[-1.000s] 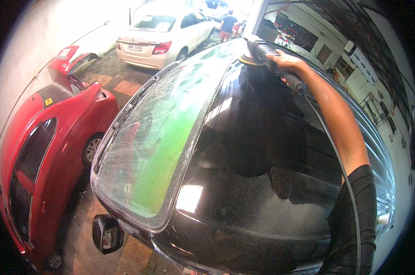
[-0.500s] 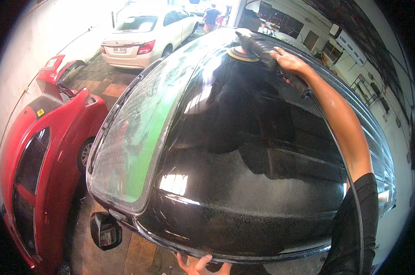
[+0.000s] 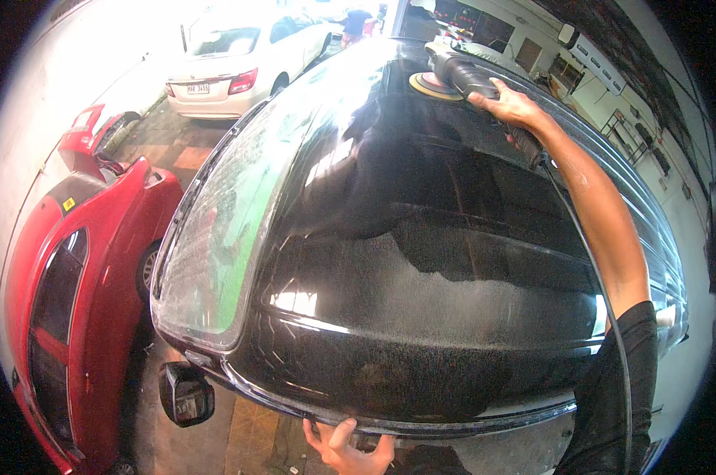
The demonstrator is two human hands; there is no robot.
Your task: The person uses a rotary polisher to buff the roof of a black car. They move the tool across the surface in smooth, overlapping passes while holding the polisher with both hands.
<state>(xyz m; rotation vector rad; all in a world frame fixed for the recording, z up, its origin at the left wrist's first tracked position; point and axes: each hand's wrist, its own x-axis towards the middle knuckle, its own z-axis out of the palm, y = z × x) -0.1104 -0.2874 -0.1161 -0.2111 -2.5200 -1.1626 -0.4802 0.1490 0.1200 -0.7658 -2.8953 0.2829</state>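
Observation:
A black car's roof, glossy in parts and filmed with dull grey haze in others, fills the middle of the view. On its far side, my right hand is closed around the body of a black polisher. The polisher's round pad rests against the roof near the far edge. From the tool's rear end, a black cord runs down along my right arm. At the near edge, my left hand grips the roof rim with its fingertips; its palm is partly out of view.
The car's windshield lies to the left, with a side mirror below it. A red car with a raised panel stands further left. Behind are a white car and a person. A shelf rack stands at the right wall.
The polisher and my right hand have moved right across the roof, away from the windshield. My left hand stays at the near roof rim. The view has shifted slightly.

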